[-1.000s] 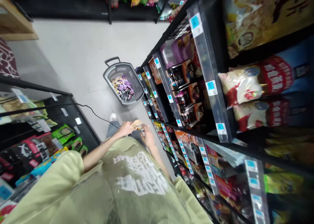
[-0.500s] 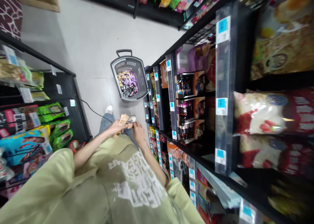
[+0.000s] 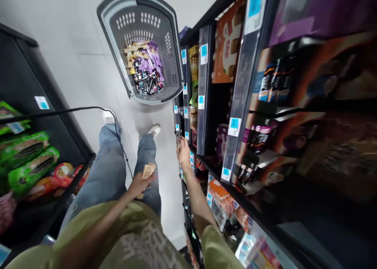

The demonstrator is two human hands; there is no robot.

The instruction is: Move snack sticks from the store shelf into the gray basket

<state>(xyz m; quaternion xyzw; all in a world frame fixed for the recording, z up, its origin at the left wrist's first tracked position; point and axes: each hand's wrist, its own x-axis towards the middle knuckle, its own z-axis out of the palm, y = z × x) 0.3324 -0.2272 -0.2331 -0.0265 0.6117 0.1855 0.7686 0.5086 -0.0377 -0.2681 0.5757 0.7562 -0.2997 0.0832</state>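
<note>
My left hand [image 3: 138, 183] is closed around a small tan snack packet [image 3: 148, 170], held low in front of my jeans. My right hand [image 3: 183, 150] reaches out to the low edge of the black shelf unit [image 3: 203, 104] on the right, fingers partly stretched, with nothing visible in it. A grey shopping basket [image 3: 118, 45] sits on the floor ahead, holding several purple, tan and dark packets. Both of my shoes show on the pale floor below the basket.
Black shelves with blue price tags line the right side, stocked with boxes and bags. A lower black shelf [image 3: 44, 143] on the left holds green packets [image 3: 29, 171]. A thin black cable [image 3: 88, 110] runs across the aisle by my legs.
My hands have come apart: the left keeps the tan packet and has dropped lower, the right has moved out to the shelf. The view has tipped down and closer to the basket.
</note>
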